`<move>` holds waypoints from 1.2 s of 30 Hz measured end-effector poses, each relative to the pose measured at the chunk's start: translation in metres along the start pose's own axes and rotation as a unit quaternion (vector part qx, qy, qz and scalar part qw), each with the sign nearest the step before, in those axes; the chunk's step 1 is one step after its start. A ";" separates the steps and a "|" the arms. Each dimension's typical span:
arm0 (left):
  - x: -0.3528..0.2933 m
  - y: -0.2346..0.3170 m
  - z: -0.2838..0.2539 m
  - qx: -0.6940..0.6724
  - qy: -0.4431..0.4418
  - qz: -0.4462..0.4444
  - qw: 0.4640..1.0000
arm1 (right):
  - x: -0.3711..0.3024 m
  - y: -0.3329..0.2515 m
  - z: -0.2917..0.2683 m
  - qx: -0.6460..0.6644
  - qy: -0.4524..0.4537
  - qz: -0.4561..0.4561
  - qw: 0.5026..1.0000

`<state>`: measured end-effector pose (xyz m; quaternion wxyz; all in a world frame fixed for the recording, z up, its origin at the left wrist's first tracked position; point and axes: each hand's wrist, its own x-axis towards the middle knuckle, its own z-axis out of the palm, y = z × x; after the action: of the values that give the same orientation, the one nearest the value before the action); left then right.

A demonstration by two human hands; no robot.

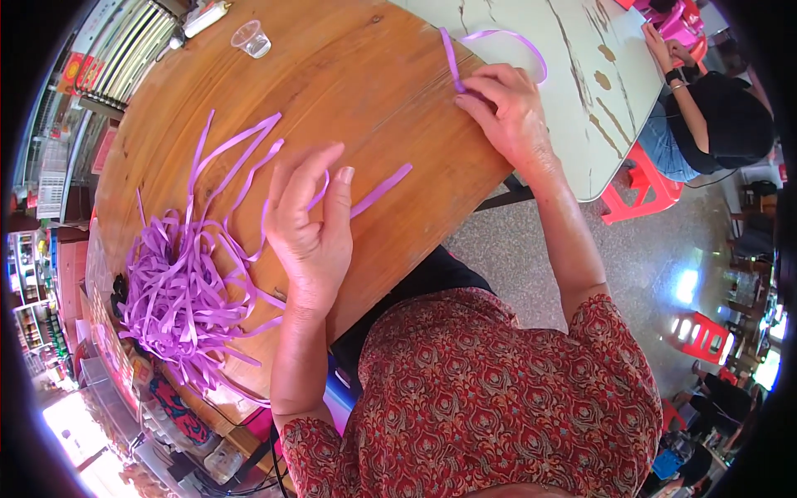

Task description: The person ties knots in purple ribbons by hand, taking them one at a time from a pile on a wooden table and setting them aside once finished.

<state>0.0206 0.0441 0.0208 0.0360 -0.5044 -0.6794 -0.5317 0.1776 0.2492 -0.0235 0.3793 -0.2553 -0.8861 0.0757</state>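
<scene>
On the left of the wooden table lies a large tangled heap of purple ribbons (pixel 178 290), with several loose ends trailing toward the far side. My left hand (pixel 307 224) is raised beside the heap, its thumb and fingers apart. A short length of purple strip (pixel 382 191) shows just to the right of that hand, partly hidden behind it. Farther off, at the table's right edge, my right hand (pixel 508 116) pinches a purple ribbon (pixel 451 60) between thumb and fingers. Part of this ribbon loops behind the hand over the white tabletop.
The round wooden table (pixel 365 83) meets a white marble-patterned table (pixel 573 91) on the right. A small clear plastic cup (pixel 251 39) stands at the far left. A person in black (pixel 718 124) sits at the white table near a red stool (pixel 643 187). Shelves line the left side.
</scene>
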 end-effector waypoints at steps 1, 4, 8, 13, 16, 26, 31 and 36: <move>0.003 0.003 0.000 0.001 0.000 0.003 1.000 | 0.001 0.001 0.001 0.014 -0.019 0.000 1.000; 0.014 0.021 0.006 -0.012 -0.088 0.028 0.996 | 0.004 -0.005 -0.001 0.051 -0.011 -0.027 0.998; 0.037 0.031 0.019 -0.010 -0.091 0.154 0.984 | 0.002 -0.043 -0.033 0.266 -0.047 0.044 0.962; 0.026 0.033 0.017 -0.176 -0.146 0.022 0.973 | -0.002 -0.070 -0.059 0.379 -0.053 0.020 0.924; 0.013 0.036 0.012 -0.318 -0.170 -0.099 0.927 | -0.003 -0.081 -0.064 0.423 -0.043 0.001 0.905; -0.015 0.055 -0.012 -0.293 -0.054 -0.078 0.951 | -0.002 -0.108 -0.068 0.405 -0.025 -0.107 0.908; -0.029 0.058 -0.019 -0.307 -0.055 -0.105 0.944 | -0.003 -0.115 -0.066 0.363 0.009 -0.179 0.914; -0.043 0.055 -0.032 -0.268 -0.031 -0.078 0.960 | -0.005 -0.129 -0.075 0.352 -0.037 -0.191 0.915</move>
<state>0.0658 -0.0115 0.0474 -0.1633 -0.4571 -0.5505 -0.6792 0.1832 0.1316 0.0684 0.4192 0.0719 -0.8472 0.3185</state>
